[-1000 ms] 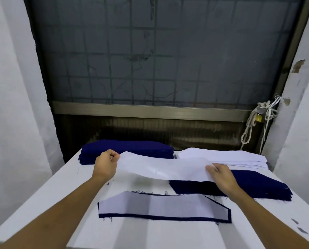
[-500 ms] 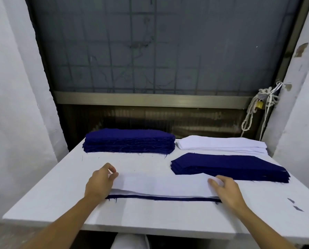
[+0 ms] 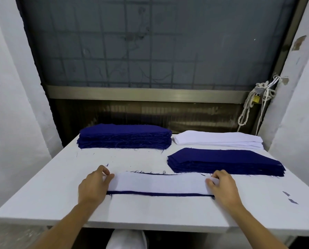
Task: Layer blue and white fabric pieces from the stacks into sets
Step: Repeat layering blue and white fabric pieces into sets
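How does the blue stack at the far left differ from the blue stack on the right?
The far-left blue stack is thicker; the right blue stack is lower. The far-left blue stack sits beside the white stack; the right blue stack lies in front of it. Both are dark blue fabric with frayed edges.

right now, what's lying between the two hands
In the head view, a white piece spans the gap from the left hand to the right hand, lying on a blue piece whose near edge shows.
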